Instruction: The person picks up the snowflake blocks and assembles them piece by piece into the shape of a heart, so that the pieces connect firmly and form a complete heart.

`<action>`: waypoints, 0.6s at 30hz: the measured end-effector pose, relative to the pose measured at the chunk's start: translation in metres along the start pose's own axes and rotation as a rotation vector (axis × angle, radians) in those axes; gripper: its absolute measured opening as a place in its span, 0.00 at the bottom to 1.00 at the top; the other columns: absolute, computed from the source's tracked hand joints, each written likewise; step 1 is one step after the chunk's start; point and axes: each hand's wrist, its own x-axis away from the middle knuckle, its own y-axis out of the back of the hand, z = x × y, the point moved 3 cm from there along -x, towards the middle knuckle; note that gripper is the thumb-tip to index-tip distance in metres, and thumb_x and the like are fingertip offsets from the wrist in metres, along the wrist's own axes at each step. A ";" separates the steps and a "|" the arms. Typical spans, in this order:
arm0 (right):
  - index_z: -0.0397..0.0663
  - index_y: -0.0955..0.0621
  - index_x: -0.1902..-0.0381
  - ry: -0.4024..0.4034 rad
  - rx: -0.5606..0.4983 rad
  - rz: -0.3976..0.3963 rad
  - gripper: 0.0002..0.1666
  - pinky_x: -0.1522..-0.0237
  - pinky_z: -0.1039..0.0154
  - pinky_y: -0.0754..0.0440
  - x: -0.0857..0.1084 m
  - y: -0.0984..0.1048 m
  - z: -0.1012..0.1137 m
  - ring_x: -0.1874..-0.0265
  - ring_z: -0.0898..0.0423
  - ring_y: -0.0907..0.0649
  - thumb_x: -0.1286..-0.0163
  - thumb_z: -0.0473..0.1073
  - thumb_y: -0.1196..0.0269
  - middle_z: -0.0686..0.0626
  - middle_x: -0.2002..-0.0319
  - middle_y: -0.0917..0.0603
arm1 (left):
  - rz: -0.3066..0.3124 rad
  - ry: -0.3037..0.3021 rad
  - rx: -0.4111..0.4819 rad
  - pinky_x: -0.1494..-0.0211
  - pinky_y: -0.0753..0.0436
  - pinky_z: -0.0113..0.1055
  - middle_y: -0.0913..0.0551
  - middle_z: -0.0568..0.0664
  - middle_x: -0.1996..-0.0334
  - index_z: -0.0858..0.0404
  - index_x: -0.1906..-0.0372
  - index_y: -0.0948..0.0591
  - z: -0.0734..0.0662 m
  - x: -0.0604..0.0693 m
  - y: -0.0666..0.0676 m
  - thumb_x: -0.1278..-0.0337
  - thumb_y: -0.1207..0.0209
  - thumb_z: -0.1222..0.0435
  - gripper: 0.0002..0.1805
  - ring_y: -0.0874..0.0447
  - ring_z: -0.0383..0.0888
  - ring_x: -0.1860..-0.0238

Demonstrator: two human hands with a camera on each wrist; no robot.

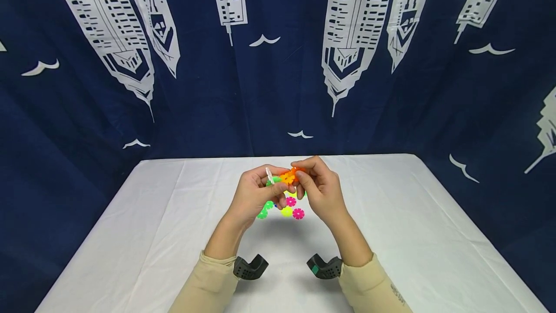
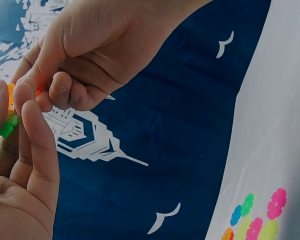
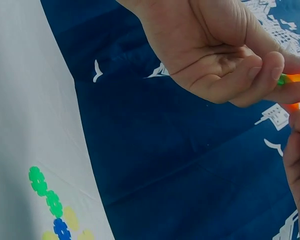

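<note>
Plastic notched discs [image 1: 287, 177] are being held joined above the tabletop [image 1: 165, 235], left hand [image 1: 259, 191] pinching the green-and-yellow end, right hand [image 1: 322, 190] gripping the orange end, so I'm guessing someone's slotting pieces together and the next push is needing lined-up notches plus a steady squeeze.

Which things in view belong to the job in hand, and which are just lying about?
In the job:
- left hand and right hand
- green piece, white piece and orange piece at the fingers

Lying about, perhaps spares:
- pink discs, green discs, yellow discs, blue disc
</note>
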 end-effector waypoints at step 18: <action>0.38 0.22 0.50 -0.046 0.031 0.076 0.12 0.80 0.66 0.21 -0.002 0.006 0.000 0.85 0.57 0.24 0.29 0.25 0.43 0.43 0.76 0.19 | -0.017 0.028 -0.033 0.71 0.16 0.29 0.11 0.46 0.72 0.68 0.47 0.22 0.003 -0.001 0.000 0.38 0.34 0.62 0.19 0.20 0.40 0.81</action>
